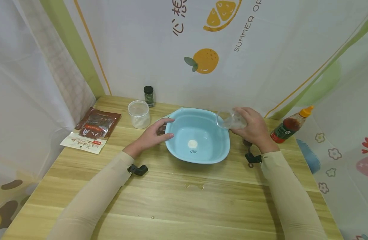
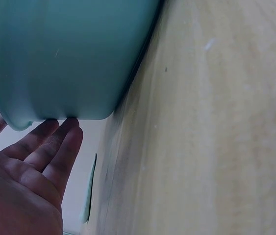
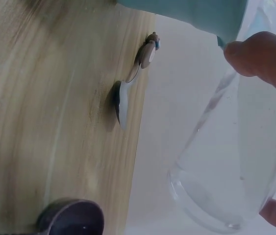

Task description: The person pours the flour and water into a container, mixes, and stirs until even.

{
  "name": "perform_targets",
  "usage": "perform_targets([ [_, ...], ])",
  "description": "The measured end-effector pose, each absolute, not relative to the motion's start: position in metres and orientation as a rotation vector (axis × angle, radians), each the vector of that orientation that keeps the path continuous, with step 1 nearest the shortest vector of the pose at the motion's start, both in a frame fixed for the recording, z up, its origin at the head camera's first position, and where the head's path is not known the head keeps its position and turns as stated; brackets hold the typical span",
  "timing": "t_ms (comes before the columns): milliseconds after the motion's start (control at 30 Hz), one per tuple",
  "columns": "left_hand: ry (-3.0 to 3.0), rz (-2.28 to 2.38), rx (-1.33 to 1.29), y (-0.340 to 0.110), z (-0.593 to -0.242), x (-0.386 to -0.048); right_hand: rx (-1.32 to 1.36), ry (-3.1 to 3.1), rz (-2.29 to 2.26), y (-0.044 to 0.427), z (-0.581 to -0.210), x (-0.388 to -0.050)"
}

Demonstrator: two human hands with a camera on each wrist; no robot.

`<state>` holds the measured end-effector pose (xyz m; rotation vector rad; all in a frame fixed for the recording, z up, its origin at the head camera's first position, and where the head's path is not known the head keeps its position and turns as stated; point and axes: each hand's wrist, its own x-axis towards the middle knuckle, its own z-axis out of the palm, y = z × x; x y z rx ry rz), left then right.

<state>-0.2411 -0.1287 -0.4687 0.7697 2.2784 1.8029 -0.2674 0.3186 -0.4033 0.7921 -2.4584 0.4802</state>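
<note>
A light blue plastic basin (image 1: 212,141) stands mid-table, with a small white patch (image 1: 192,144) on its bottom. At its left side, my left hand (image 1: 149,137) holds the rim, thumb on the edge. Its other fingers (image 2: 62,152) lie against the outer wall in the left wrist view. My right hand (image 1: 253,128) grips a clear cup (image 1: 233,120), tipped sideways with its mouth over the basin's right rim. Clear liquid appears inside the cup (image 3: 226,166) in the right wrist view.
Left of the basin stand a clear lidded jar (image 1: 139,115), a dark-capped spice bottle (image 1: 149,96) and a brown food packet (image 1: 97,126). A red sauce bottle (image 1: 290,126) stands at right. A spoon (image 3: 123,103) and a dark round scoop (image 3: 76,218) lie nearby. Drops (image 1: 194,186) wet the table.
</note>
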Motion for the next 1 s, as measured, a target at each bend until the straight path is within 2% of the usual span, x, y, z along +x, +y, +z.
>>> perform_targets([
  [1000,2.267,1.815,0.776,-0.1284,-0.4692,-0.2409,0.851,-2.453,0.307,0.3213,-0.3982,-0.2657],
])
